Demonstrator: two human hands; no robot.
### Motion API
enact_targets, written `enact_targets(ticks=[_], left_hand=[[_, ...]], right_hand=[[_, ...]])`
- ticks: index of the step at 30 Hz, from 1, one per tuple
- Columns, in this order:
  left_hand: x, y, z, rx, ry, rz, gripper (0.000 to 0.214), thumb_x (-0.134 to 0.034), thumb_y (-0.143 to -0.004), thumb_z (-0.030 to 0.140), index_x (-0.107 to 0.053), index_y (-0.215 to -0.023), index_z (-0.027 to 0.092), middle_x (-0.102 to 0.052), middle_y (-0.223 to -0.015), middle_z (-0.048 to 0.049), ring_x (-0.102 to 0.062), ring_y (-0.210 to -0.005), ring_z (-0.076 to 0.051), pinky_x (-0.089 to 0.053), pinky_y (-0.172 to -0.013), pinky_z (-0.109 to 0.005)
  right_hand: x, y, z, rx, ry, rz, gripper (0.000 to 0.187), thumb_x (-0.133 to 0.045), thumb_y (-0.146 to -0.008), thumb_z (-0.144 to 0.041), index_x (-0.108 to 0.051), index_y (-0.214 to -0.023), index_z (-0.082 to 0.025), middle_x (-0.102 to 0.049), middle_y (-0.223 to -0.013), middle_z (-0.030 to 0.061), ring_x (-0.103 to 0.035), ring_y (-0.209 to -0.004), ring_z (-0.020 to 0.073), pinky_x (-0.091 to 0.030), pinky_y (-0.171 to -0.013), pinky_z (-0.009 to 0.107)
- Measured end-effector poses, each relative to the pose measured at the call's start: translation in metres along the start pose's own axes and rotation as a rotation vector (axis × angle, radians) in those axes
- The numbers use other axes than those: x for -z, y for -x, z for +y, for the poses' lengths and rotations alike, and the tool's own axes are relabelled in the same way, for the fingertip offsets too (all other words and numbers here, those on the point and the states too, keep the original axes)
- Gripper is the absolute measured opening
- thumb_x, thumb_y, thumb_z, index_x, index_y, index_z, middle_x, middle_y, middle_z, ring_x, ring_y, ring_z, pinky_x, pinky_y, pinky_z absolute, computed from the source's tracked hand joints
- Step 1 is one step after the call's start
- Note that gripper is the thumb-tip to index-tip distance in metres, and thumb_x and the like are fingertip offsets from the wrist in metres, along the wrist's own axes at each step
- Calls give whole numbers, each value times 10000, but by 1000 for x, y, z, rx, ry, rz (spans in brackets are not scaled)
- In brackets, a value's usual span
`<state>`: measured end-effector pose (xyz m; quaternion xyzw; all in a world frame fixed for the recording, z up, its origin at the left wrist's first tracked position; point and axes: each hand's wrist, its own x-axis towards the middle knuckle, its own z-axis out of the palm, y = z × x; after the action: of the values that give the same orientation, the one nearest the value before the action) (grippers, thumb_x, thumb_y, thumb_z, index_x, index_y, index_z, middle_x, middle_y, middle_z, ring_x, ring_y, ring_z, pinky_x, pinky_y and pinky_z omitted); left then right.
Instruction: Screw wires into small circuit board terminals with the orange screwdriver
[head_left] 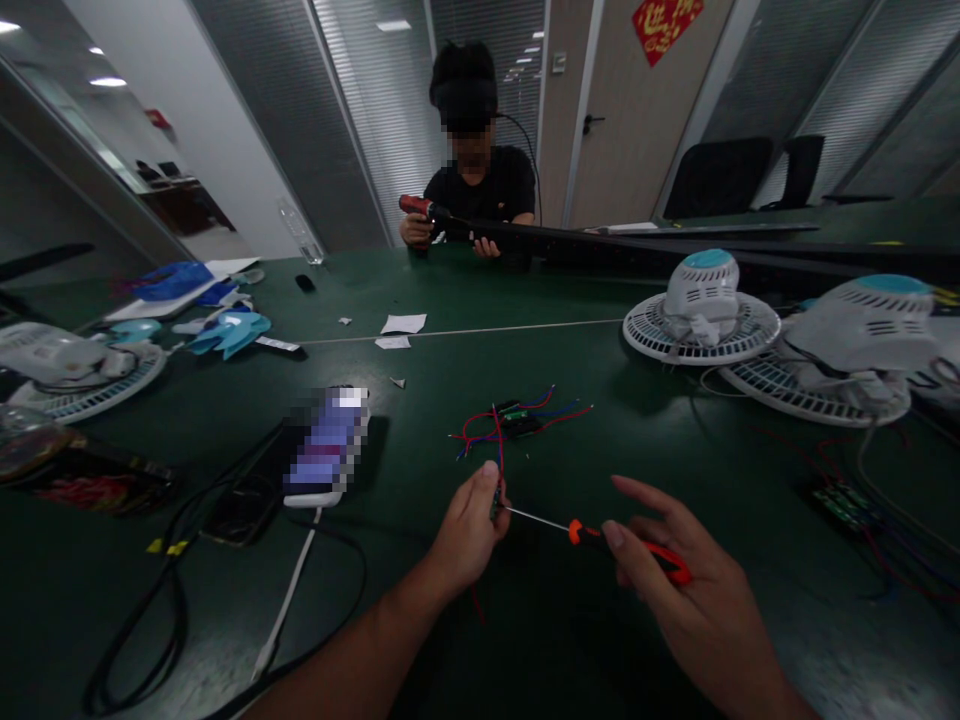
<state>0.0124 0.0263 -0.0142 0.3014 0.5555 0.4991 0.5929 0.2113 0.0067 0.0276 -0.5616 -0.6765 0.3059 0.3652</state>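
My left hand (469, 530) is closed in a pinch on a small green circuit board (496, 497) with a red wire hanging from it. My right hand (675, 580) grips an orange-and-black screwdriver (622, 545) by its handle, index finger stretched out, and its thin shaft points left at the small board. Just beyond my hands a second circuit board with red and blue wires (517, 420) lies on the dark green table (525, 340).
Two white fan assemblies (701, 305) (855, 345) lie at the right, another fan part (67, 365) at the left. A phone (330, 440) with cables lies left of my hands. Across the table a person (472, 170) holds a red power tool (416, 207). Paper scraps (403, 324) lie mid-table.
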Motion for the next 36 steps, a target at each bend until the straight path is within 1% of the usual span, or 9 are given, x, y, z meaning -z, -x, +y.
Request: enact_targets(ticks=[4,11,15,21,24,28,30,33,36], left_hand=[[0,-2,-1,-26,3,-16,559,-515,-728,725,-510,-674,169,-447,-546,51,-391,-437,-55,-278,-397,-166],[-2,-1,2,-28,15,-11,562,-531,-709,730,-511,-660,171,-429,-525,58,-374,-420,-54,-278,-391,-172],[-2,0,1,-30,24,-4,563,-547,-700,729,-515,-653,169,-442,-541,50,-397,-440,-59,-293,-400,-171],[1,-2,-2,-39,22,-22,534,-518,-756,694,-519,-673,166,-455,-563,44,-409,-455,-60,-301,-408,-168],[0,-1,0,-33,13,-24,547,-509,-751,706,-510,-664,166,-440,-552,49,-393,-444,-56,-286,-401,-167],[-1,1,3,-21,27,-13,531,-519,-755,693,-509,-674,169,-423,-538,56,-370,-429,-54,-263,-393,-168],[-1,1,3,-27,16,-32,522,-502,-772,684,-506,-673,171,-415,-525,58,-357,-417,-55,-251,-387,-173],[0,1,2,-28,-3,-36,516,-496,-776,682,-505,-680,175,-417,-520,59,-348,-409,-58,-249,-385,-180],[-1,1,2,-31,1,-35,526,-496,-766,695,-507,-686,175,-428,-534,57,-353,-414,-58,-256,-389,-180]], right_hand=[[1,0,1,20,30,15,384,-520,-892,-424,-550,-1167,-158,-588,-527,-50,-604,-463,147,-469,-434,239],[1,1,3,32,11,26,374,-559,-870,-379,-525,-1178,-169,-668,-649,-12,-634,-519,142,-491,-453,224],[0,1,3,53,20,33,365,-566,-866,-359,-524,-1180,-177,-659,-643,-19,-626,-516,138,-491,-455,219],[0,0,3,78,7,51,374,-584,-848,-337,-522,-1179,-176,-659,-664,-15,-615,-513,134,-488,-460,220],[0,0,0,34,-14,18,402,-573,-859,-405,-532,-1186,-175,-662,-650,-14,-604,-496,133,-475,-450,229],[1,2,-8,-144,-41,-25,463,-445,-921,-510,-568,-1210,-169,-571,-484,-52,-558,-416,138,-422,-404,241],[1,2,-10,-187,-32,-23,473,-419,-932,-521,-588,-1201,-171,-544,-443,-58,-553,-399,142,-410,-393,244],[0,1,-6,-112,-38,-54,443,-458,-919,-502,-584,-1186,-172,-566,-455,-51,-557,-388,144,-419,-375,245],[0,1,-2,-55,-41,-27,401,-505,-906,-462,-568,-1178,-175,-602,-506,-41,-578,-413,142,-452,-393,243]])
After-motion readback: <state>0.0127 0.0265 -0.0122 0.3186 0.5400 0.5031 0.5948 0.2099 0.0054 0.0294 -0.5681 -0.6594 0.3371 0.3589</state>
